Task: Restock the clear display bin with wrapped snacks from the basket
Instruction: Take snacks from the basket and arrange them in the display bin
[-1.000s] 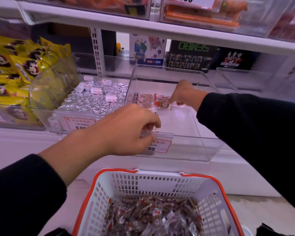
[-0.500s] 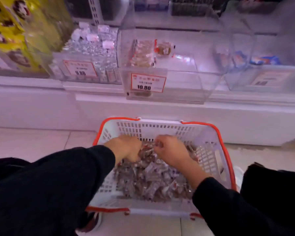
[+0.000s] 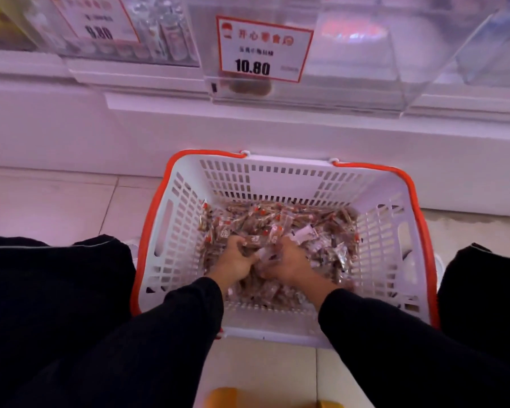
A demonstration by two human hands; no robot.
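Note:
A white basket with an orange rim [image 3: 280, 178] stands on the floor in front of me, its bottom covered with wrapped snacks [image 3: 321, 228] in clear brown-and-red wrappers. Both hands are down in the pile, side by side. My left hand [image 3: 236, 263] has its fingers curled round a bunch of snacks. My right hand [image 3: 289, 263] grips another bunch, with wrappers sticking out between the two hands. The clear display bin [image 3: 365, 69] sits on the shelf above, with a 10.80 price tag [image 3: 262, 51] on its front; only its lower front shows.
A second clear bin [image 3: 136, 30] with silver-wrapped items and its own price tag is at the upper left. The white shelf base [image 3: 277, 128] runs behind the basket. My dark-clad knees [image 3: 56, 275] flank the basket on the tiled floor.
Both hands left the display bin and went down into the basket. They have closed round snacks, and my view has dropped toward the basket.

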